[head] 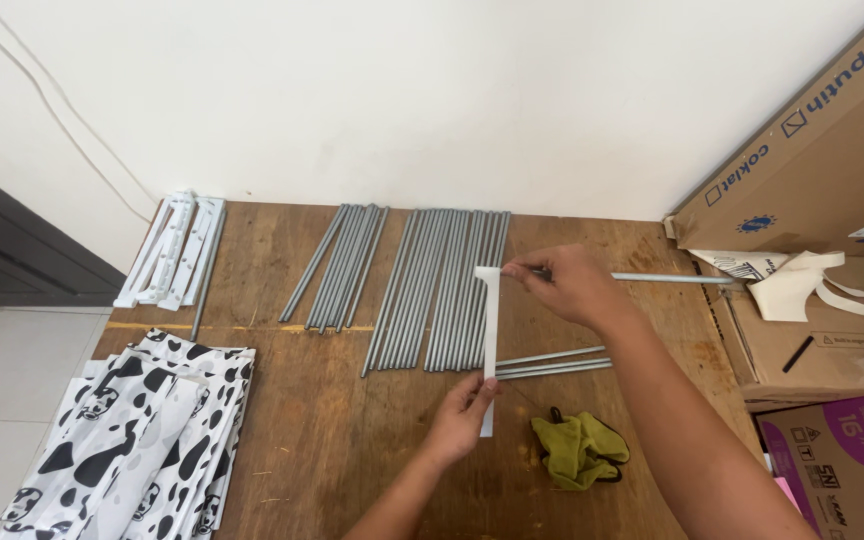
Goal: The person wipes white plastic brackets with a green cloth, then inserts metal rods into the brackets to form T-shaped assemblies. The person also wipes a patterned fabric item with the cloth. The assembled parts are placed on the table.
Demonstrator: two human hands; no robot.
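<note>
Bracket, white plastic, stands upright over the table, just right of the rod rows. Left hand pinches its foot; right hand pinches a rod at its top. Likely light, stiff; best gripped by its ends

The brown wooden counter carries grey metal rods mid-back, white plastic brackets left of them, cow-print cloth front-left, an olive rag front-right.

Bare wood between cloth, rag
</note>
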